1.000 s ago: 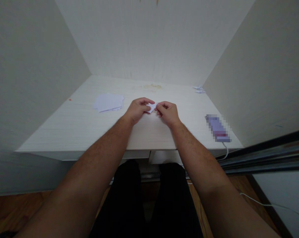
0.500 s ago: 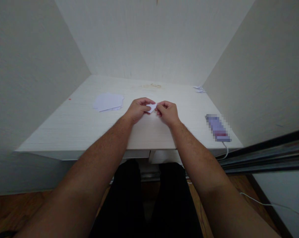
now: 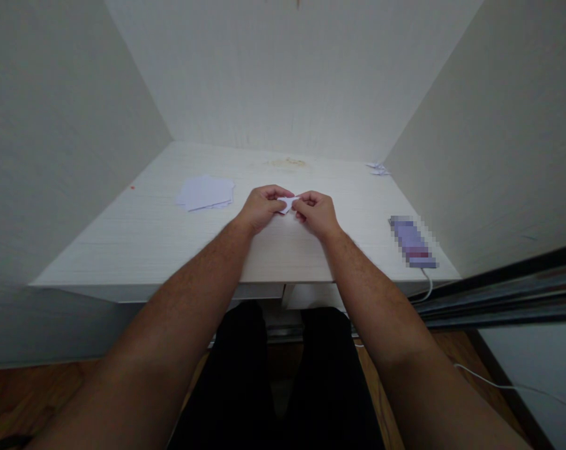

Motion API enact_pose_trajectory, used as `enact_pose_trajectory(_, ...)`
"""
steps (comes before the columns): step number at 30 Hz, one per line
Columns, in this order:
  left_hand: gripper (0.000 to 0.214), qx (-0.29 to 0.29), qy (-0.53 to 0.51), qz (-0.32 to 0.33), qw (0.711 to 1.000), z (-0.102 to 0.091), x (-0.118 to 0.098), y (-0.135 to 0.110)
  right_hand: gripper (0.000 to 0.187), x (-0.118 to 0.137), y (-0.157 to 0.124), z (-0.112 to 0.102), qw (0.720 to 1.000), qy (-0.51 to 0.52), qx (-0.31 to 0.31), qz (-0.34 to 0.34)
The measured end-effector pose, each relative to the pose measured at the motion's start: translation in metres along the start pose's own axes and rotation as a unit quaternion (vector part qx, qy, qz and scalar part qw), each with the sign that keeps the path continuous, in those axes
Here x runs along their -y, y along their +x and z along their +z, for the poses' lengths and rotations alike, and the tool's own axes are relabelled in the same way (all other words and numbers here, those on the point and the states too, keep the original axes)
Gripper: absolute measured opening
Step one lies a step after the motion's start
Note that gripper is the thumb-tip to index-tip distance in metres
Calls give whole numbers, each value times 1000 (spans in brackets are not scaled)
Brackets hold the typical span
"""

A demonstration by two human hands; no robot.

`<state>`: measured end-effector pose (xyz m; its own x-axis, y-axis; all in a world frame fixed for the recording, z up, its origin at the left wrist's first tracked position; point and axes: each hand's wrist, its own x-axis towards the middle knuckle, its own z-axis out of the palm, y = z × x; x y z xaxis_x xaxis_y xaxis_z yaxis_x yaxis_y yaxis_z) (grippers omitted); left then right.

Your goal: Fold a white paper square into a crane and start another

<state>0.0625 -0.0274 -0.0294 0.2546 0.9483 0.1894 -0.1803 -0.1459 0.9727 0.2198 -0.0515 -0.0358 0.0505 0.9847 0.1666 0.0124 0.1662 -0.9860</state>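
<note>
A small folded piece of white paper (image 3: 287,203) is held between both my hands above the middle of the white desk (image 3: 147,237). My left hand (image 3: 262,207) pinches its left side with curled fingers. My right hand (image 3: 317,214) pinches its right side, fingers closed too. Most of the paper is hidden by my fingers.
A loose stack of white paper sheets (image 3: 205,192) lies on the desk to the left. A small folded paper piece (image 3: 377,167) sits in the far right corner. A phone (image 3: 412,242) with a white cable lies at the right edge. Walls enclose the desk on three sides.
My right hand has shifted slightly left, closing in on the left hand; less of the paper shows between the fingers.
</note>
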Motion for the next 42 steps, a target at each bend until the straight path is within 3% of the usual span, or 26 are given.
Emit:
enact_pose_trajectory(16, 27, 5, 35, 12, 999, 0, 2, 1, 26, 1, -1, 1, 1000, -16, 17, -7)
enact_pose_trajectory(24, 30, -16, 36, 16, 999, 3, -1, 1, 17, 0, 2, 2, 999, -30, -20, -22)
enact_pose_trajectory(42, 27, -34, 83, 5, 996, 5, -8, -1, 9, -4, 6, -3, 1000, 19, 1, 6)
